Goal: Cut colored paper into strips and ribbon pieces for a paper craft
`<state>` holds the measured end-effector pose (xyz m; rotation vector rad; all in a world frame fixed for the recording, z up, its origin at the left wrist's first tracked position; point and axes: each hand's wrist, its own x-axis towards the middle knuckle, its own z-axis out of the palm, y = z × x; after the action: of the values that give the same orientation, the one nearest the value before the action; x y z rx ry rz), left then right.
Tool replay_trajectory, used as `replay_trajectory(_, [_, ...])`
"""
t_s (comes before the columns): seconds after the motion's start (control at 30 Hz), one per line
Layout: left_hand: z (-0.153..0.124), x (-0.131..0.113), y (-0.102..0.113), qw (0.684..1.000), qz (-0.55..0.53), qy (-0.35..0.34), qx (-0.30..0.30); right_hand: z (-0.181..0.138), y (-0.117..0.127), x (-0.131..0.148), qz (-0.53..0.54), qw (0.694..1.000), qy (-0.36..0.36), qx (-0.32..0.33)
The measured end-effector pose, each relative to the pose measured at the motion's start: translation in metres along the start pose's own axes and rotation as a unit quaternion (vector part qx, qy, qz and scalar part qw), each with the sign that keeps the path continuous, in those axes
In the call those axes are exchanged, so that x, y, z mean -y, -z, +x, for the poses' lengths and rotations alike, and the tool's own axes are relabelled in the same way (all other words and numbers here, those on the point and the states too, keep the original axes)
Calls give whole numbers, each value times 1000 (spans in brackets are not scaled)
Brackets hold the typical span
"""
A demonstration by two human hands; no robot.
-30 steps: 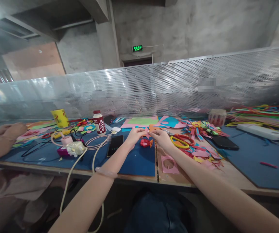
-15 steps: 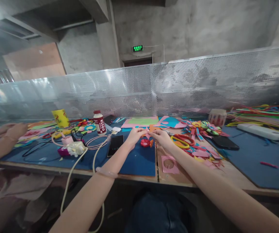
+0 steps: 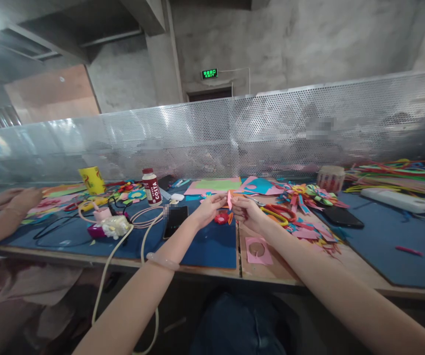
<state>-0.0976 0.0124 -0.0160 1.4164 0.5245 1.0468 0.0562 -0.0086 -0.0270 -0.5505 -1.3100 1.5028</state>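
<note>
Between my fingertips is a small pink paper piece [image 3: 229,200], seen nearly edge-on above the table. My left hand [image 3: 209,209] pinches it from the left, and my right hand [image 3: 248,212] from the right with its fingers curled in. Just below the hands lies a red paper flower [image 3: 221,217], with a small orange piece [image 3: 230,218] beside it. Scissors with yellow handles [image 3: 277,217] rest right of my right hand, partly hidden by it. A pink square with a round cut-out [image 3: 265,257] lies near the front edge.
A dark phone [image 3: 176,222] and a COSTA bottle [image 3: 152,187] are left of my hands. Paper scraps [image 3: 308,231], another phone [image 3: 342,217] and a white power strip [image 3: 401,201] are on the right. A co-worker's hands [image 3: 25,199] are at far left. A perforated metal screen [image 3: 197,143] stands behind.
The pink paper piece has been turned and now stands more upright between my hands. My right hand's fingers have curled in. The flower and scissors stay in place.
</note>
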Motion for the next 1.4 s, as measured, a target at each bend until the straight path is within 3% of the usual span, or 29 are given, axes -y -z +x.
replay_trajectory(0.2, [3,0,3,1000,-4,-3,-11,1,-3,-3,3,999,-42,-6])
replay_trajectory(0.4, [4,0,4,998,30,-18,-47,4,15,-4,-14,998,-18,-56])
replay_trajectory(0.67, [5,5,6,993,90,-34,-66,4,16,-7,-30,999,-33,-31])
replay_trajectory(1.03, [6,5,5,995,83,-20,-48,6,14,-6,-73,990,10,-123])
replay_trajectory(1.4, [4,3,3,994,90,-22,-58,3,14,-7,-45,997,-15,-65])
